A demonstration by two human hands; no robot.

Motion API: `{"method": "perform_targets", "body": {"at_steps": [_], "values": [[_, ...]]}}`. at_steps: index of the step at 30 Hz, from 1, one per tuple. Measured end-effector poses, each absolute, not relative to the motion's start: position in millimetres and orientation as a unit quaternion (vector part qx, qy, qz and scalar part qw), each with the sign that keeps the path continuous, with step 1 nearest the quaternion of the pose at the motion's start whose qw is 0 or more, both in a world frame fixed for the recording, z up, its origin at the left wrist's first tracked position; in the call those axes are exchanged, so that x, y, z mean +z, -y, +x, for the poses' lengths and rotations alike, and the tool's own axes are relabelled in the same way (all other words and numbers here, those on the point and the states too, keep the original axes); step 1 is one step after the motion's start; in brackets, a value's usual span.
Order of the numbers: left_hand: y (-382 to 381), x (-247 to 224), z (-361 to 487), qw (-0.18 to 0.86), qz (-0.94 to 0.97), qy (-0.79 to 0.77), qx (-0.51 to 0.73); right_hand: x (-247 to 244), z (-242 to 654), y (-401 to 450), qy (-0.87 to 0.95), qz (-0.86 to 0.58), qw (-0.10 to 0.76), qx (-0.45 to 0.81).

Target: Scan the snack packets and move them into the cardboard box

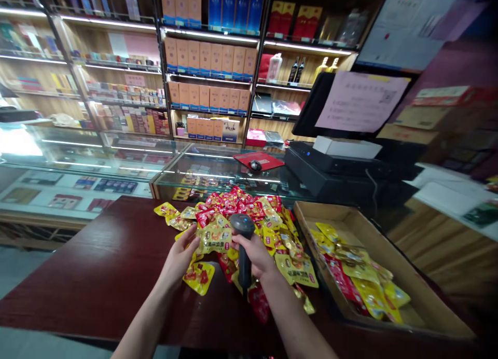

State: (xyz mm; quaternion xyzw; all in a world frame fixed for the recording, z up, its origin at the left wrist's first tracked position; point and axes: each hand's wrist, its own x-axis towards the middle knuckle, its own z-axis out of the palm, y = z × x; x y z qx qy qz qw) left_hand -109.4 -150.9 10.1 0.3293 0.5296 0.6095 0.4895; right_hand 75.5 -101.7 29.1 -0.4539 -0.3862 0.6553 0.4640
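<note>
My right hand is closed round the handle of a black barcode scanner, its head pointing away from me. A gold snack packet is held up beside the scanner. My left hand grips the packet's left edge, and the fingertips of my right hand reach its right edge. Behind and below lies a loose heap of snack packets in red, yellow and gold. One yellow packet rests on the dark wooden counter, just under my left hand.
To the right stands a shallow cardboard box with several packets in it. Beyond the heap are a glass display case, a mouse on a red mat, and a black till with its monitor. Stocked shelves line the back.
</note>
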Motion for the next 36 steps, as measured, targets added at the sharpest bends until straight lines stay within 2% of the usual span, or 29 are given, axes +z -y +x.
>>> {"method": "perform_targets", "body": {"at_steps": [4,7,11,15,21,26,31,36], "values": [[142,16,-91,0.427,0.372,-0.498,0.657,41,84,102,0.337,-0.414,0.533,0.657],[131,25,-68,0.418,0.338,-0.453,0.711,45,96,102,0.366,-0.412,0.574,0.605],[112,37,-34,0.499,0.209,-0.392,0.744,43,120,101,0.42,-0.43,0.626,0.497],[93,50,-6,0.581,0.148,-0.363,0.713,38,147,100,0.422,-0.437,0.658,0.446],[73,68,15,0.752,0.242,-0.332,0.516,40,190,97,0.455,-0.45,0.664,0.387],[51,74,20,0.8,0.352,-0.347,0.339,52,223,95,0.553,-0.463,0.615,0.32],[27,76,30,0.765,0.485,-0.367,0.212,66,235,96,0.641,-0.471,0.544,0.267],[14,80,40,0.709,0.585,-0.37,0.132,68,230,89,0.67,-0.462,0.516,0.267]]}}
